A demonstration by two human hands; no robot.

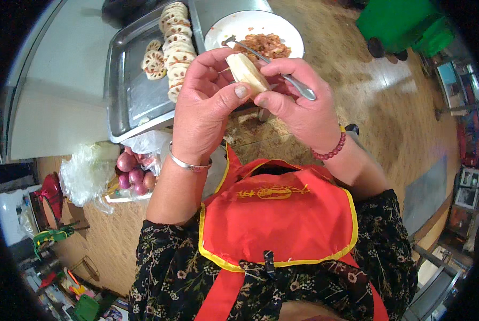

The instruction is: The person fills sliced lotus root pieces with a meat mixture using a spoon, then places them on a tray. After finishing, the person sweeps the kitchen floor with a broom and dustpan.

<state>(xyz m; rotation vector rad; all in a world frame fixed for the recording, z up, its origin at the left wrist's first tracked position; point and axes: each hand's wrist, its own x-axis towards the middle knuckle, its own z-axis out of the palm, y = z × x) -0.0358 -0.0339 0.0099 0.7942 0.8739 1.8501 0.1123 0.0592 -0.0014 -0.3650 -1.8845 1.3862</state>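
My left hand (pixel 209 98) and my right hand (pixel 299 94) both grip a pale lotus root piece (pixel 245 72) edge-on between thumbs and fingers. A metal spoon (pixel 297 85) is also tucked in my right hand, its handle slanting down to the right. Beyond the fingers sits a white plate (pixel 219 32) bearing a mound of minced meat filling (pixel 265 45). To the left, a steel tray (pixel 133 100) holds a long row of lotus root slices (pixel 178 42) with filling between them. A few loose lotus root slices (pixel 154 64) lie beside that row.
Below the tray are purple onions (pixel 136 175) and a clear plastic bag (pixel 87 174). A green wheeled bin (pixel 392 28) stands on the tiled floor at upper right. My red apron (pixel 277 224) hangs in front of me. Shelving (pixel 464 188) lines the far right.
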